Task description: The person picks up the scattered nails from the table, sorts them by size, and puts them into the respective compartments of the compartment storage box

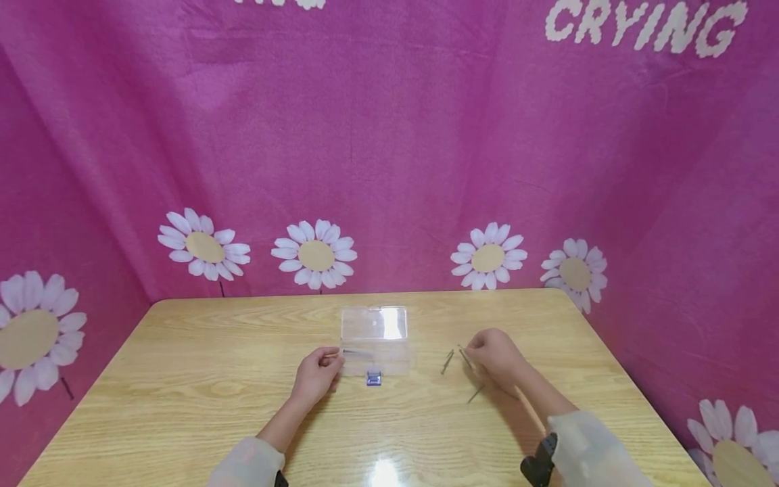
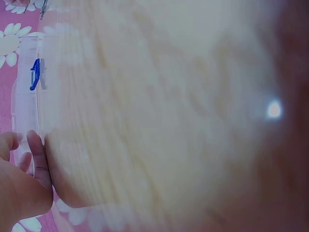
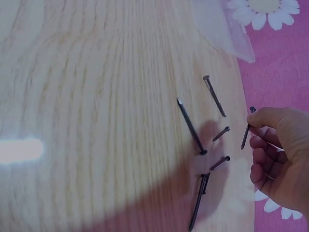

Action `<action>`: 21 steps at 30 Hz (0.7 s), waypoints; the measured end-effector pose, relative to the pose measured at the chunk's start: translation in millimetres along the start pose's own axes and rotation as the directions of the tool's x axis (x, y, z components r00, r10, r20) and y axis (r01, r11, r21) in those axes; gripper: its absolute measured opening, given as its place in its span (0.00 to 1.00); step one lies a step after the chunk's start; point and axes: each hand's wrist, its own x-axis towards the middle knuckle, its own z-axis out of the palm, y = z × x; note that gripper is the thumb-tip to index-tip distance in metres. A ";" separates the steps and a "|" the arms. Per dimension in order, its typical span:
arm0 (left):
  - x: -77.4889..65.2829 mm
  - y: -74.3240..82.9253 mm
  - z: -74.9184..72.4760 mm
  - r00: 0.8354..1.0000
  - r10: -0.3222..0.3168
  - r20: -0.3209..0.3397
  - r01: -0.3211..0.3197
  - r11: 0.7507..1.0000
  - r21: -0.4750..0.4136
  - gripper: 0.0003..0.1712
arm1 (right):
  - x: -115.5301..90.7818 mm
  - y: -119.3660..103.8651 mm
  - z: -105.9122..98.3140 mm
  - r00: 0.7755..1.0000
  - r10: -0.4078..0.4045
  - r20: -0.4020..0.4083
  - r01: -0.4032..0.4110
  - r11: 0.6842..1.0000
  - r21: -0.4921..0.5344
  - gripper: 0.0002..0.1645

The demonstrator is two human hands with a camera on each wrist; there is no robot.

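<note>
A clear plastic box (image 1: 389,362) lies on the table with its lid (image 1: 372,323) tipped back and a blue latch (image 1: 374,379) at its front. Inside it, toward the left, is a thin dark nail (image 1: 358,352). My left hand (image 1: 315,375) holds the box's left end, thumb at the front side and fingers behind. Off to the right of the box, my right hand (image 3: 285,154) pinches a nail (image 3: 245,137) between thumb and forefinger, just above the table. Several loose nails (image 3: 191,126) of differing lengths lie beside that hand, some overlapping.
The wood-grain table (image 1: 213,379) ends at a pink curtain (image 1: 389,155) with printed daisies, which hangs behind it and along both sides. Light glares off the table's front part. In the right wrist view, a corner of the plastic box (image 3: 224,29) shows at the top.
</note>
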 end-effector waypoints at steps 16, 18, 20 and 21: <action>-1.8 -1.8 1.2 1.000 -0.005 -0.007 0.005 1.000 0.003 0.18 | 6.9 -28.1 14.2 0.998 -0.053 0.023 0.053 0.999 0.014 0.07; -2.2 -1.8 1.6 1.000 -0.007 -0.007 0.007 1.000 0.000 0.18 | 8.3 -31.5 16.6 0.998 -0.061 0.021 0.061 0.998 0.010 0.07; -2.6 -1.5 1.7 1.000 -0.007 -0.008 0.007 1.000 -0.002 0.18 | 10.2 -34.4 19.3 0.997 -0.070 0.022 0.070 0.998 0.005 0.07; -2.7 -1.5 1.9 1.000 -0.008 -0.009 0.008 1.000 -0.005 0.18 | 11.0 -35.9 20.6 0.997 -0.075 0.025 0.075 0.997 0.004 0.08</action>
